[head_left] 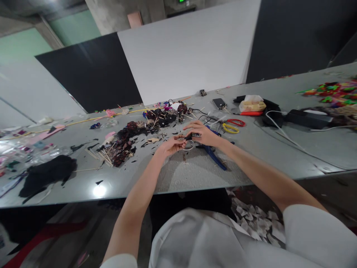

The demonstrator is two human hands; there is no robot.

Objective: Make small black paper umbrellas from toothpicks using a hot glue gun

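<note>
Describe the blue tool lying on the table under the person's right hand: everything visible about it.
The blue tool is a long, dark blue object, seemingly plastic, lying flat on the grey table. One straight arm runs diagonally toward the table's near edge, ending around the right forearm. Its upper part disappears beneath the right hand, so its head and exact type cannot be told; it may be a glue gun or pliers. The hand hovers above or just against it, not gripping it. Small scraps lie around it.
</note>
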